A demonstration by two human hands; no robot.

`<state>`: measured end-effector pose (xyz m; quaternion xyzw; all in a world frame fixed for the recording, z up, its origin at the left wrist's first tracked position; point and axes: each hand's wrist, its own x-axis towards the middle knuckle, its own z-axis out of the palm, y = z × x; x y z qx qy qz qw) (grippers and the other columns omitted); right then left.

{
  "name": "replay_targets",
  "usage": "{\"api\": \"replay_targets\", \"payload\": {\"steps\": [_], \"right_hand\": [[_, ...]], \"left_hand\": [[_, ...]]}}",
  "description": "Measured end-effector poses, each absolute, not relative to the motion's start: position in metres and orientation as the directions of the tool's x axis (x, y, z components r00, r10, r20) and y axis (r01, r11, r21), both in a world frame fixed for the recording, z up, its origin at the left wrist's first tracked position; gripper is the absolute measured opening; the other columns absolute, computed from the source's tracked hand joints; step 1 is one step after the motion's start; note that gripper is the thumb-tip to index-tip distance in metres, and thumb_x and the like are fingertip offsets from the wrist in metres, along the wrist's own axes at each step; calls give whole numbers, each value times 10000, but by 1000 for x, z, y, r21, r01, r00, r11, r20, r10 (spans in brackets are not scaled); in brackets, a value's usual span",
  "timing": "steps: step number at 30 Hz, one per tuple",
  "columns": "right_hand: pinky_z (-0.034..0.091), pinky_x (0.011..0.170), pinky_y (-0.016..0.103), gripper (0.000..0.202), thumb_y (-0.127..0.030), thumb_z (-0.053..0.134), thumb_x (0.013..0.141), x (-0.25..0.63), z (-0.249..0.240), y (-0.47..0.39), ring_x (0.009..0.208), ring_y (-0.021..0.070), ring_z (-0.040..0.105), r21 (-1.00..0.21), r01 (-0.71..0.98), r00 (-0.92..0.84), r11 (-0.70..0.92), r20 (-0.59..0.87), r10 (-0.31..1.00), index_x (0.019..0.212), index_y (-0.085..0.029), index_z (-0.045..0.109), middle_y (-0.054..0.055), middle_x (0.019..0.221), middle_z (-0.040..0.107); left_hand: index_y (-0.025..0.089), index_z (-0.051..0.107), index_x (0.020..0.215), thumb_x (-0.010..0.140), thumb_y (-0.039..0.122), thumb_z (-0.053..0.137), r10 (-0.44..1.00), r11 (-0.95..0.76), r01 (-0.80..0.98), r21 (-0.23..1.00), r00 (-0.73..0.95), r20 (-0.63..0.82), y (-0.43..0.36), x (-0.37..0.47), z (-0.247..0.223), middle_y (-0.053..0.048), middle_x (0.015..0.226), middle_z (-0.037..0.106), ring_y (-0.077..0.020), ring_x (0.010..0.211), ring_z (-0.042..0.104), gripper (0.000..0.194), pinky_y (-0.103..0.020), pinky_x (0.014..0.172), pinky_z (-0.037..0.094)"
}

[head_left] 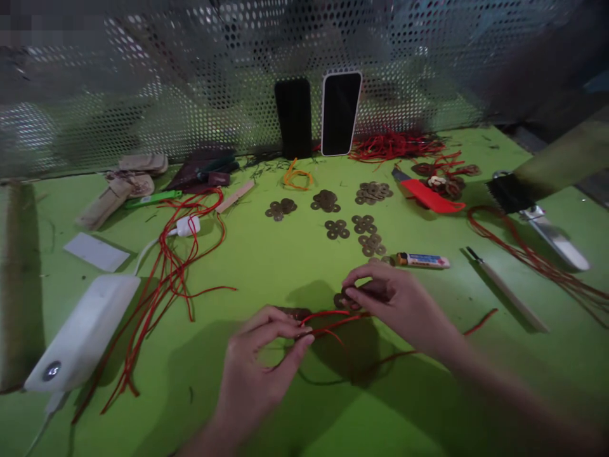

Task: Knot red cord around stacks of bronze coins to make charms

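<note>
My left hand (264, 355) is closed in a pinch on a red cord (328, 325), whose strands stretch across toward my right hand. Dark coins (295, 312) show just behind the left fingertips; whether they hang on the cord I cannot tell. Thumb and index finger of my right hand (390, 292) meet at a brown coin with a hole (340, 301), close to the cord. Farther back lie small groups of similar coins (337, 229). A lighter (423, 260) rests just beyond my right hand.
Two phones (341, 114) lean on the perforated metal panel (214, 95). Red cords (176, 273) and a white power bank (85, 330) are at left. To the right lie a red-handled cutter (431, 195), a thin stick tool (511, 292) and more cords (518, 244).
</note>
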<state>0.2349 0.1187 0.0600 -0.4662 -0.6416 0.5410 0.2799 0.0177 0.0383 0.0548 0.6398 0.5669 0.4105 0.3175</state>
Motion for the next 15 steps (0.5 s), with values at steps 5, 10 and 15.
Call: {"api": "replay_targets", "payload": {"steps": [5, 10, 15], "right_hand": [[583, 782, 219, 180, -194, 649, 831, 236, 69, 105, 837, 111, 674, -960, 276, -414, -46, -162, 896, 1003, -219, 695, 11, 996, 690], [593, 790, 227, 256, -171, 648, 819, 235, 68, 100, 826, 109, 676, -955, 295, -479, 6, -142, 866, 1057, -248, 702, 7, 1054, 682], [594, 784, 225, 287, -171, 651, 814, 237, 68, 98, 803, 107, 677, -944, 318, -495, 84, -90, 864, 1087, -247, 695, 9, 1065, 681]], "left_hand": [[219, 689, 830, 760, 71, 706, 957, -264, 562, 784, 53, 284, 39, 19, 57, 27, 802, 666, -101, 743, 657, 164, -203, 666, 600], [183, 683, 882, 777, 68, 693, 887, -418, 626, 658, 124, 445, 38, 22, 57, 11, 838, 652, -109, 778, 651, 156, -230, 710, 589], [141, 680, 875, 750, 14, 697, 815, -510, 669, 541, 175, 553, 38, 25, 56, -11, 829, 654, -133, 804, 631, 179, -282, 730, 566]]}}
